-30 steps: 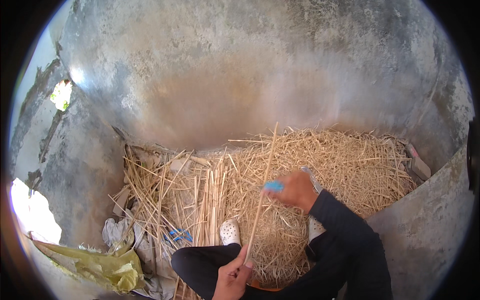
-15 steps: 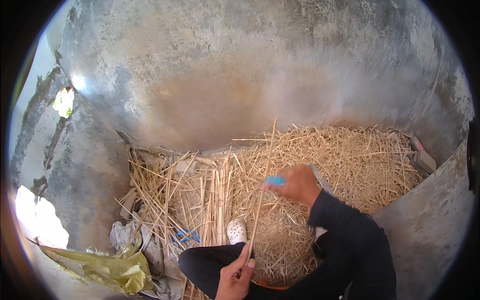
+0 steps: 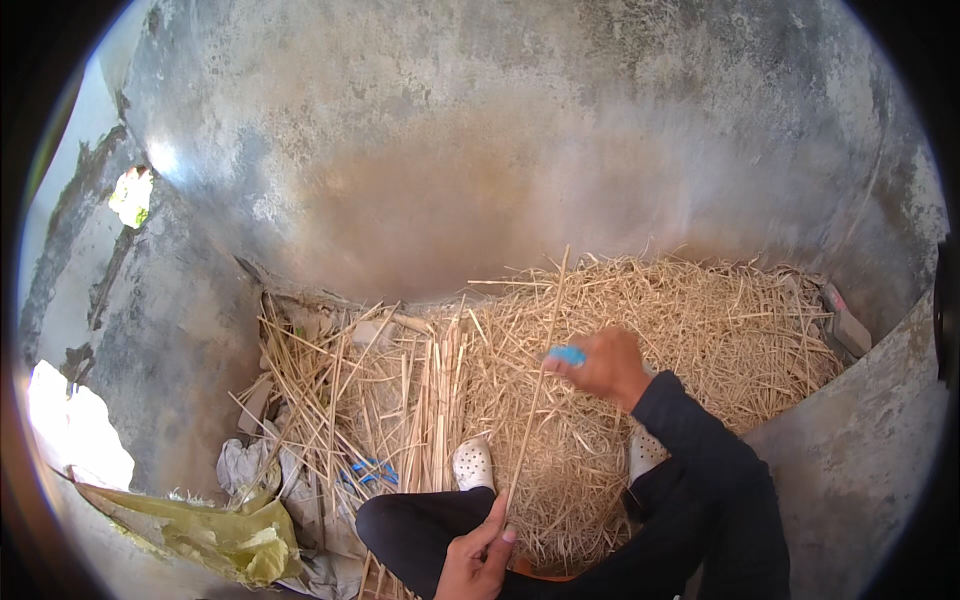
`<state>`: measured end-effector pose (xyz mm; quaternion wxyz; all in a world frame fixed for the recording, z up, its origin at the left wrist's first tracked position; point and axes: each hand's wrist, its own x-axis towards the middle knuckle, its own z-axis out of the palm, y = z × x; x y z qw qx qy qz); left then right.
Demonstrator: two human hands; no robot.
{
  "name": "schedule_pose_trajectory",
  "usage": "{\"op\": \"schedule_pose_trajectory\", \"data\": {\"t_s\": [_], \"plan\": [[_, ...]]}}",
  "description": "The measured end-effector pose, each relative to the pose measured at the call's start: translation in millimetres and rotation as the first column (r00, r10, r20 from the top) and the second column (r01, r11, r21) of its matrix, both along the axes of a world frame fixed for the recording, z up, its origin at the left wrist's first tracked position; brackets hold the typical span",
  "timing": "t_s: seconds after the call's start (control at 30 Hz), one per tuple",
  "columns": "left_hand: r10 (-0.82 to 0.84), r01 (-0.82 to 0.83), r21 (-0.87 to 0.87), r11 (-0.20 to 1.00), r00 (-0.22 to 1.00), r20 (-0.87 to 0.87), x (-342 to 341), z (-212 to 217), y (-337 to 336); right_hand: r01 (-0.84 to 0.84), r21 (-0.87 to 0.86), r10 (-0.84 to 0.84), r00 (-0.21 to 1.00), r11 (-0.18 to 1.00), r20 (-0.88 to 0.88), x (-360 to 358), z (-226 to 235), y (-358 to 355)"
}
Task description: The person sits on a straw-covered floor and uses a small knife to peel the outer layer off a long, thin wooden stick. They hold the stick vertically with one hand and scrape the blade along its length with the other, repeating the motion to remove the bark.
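Note:
My left hand (image 3: 478,560) is closed on the near end of a long, thin bamboo stick (image 3: 526,430), which slants up and away to the right. Farther up, my right hand (image 3: 606,364) grips a small blue-handled tool (image 3: 568,354) right beside the stick. Any blade on it is too small to make out, and I cannot tell whether it touches the stick. Under both hands lies a thick bed of pale shavings (image 3: 690,310). A bundle of straight bamboo strips (image 3: 437,385) rests left of the stick.
Loose strips (image 3: 320,400) lie crisscrossed at the left, near a pair of blue-handled scissors or similar (image 3: 374,471). A yellow-green sack (image 3: 225,540) spreads at lower left. My white clogs (image 3: 473,465) stand among the shavings. A concrete wall (image 3: 500,150) rises behind, a brick (image 3: 848,325) at right.
My right hand and the blue tool have shifted slightly right. The stick's far end has swung a little right and down. My left hand keeps its place at the near end.

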<state>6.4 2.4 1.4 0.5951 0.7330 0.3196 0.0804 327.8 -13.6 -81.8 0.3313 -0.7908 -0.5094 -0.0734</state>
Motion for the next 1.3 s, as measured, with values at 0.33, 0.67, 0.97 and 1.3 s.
{"op": "schedule_pose_trajectory", "data": {"t_s": [0.33,0.67,0.97,1.3], "plan": [[-0.092,0.09,-0.048,0.995,0.995,-0.042,-6.4,11.4,-4.6,0.094,0.046,-0.095,0.995,0.994,0.016,29.6,-4.3,-2.4],[-0.173,0.162,-0.13,0.978,0.982,-0.076,-17.4,0.3,-8.5,0.293,0.142,-0.316,0.933,0.945,0.172,90.3,-17.2,-5.6],[0.257,-0.014,-0.743,0.67,0.942,0.215,-9.9,-35.0,8.4,0.21,0.159,-0.188,0.971,0.965,-0.145,66.5,-21.0,-17.4],[0.3,0.033,-0.837,0.546,0.926,0.231,20.6,-15.9,10.6,-0.052,-0.001,0.052,0.998,0.999,0.025,-29.1,21.4,-10.4]]}}
